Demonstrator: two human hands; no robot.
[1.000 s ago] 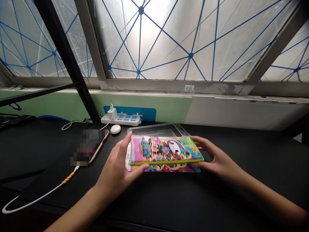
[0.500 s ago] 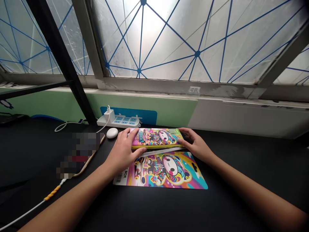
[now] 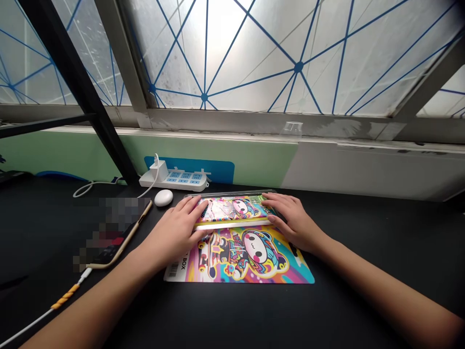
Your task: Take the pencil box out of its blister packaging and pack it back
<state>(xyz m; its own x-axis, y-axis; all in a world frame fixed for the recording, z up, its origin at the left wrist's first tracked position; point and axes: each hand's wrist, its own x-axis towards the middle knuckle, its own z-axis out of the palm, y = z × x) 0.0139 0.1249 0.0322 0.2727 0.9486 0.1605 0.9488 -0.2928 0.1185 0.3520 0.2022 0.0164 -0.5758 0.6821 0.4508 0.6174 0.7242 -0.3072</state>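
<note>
Now that the left hand (image 3: 174, 233) and right hand (image 3: 294, 219) have come down flat, fingers spread, on the pencil box (image 3: 232, 208), the printed backing card (image 3: 241, 257) lies at six o'clock.

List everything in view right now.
Pencil box: one, multicoloured, under the hands.
Clear plastic blister cover: one, colourless, over the box.
Backing card: one, multicoloured, nearest the person.
Power strip: one, white, by the wall.
Charger: one, white, in the strip.
Round case: one, white, beside the strip.
Pixelated phone: one, tan-edged, left of the hands.
Cable: one, white, lower left.
Desk: one, black, under everything.
Window: one, frosted, blue-taped, ahead.
Left hand: one, on the box.
Right hand: one, on the box.
</note>
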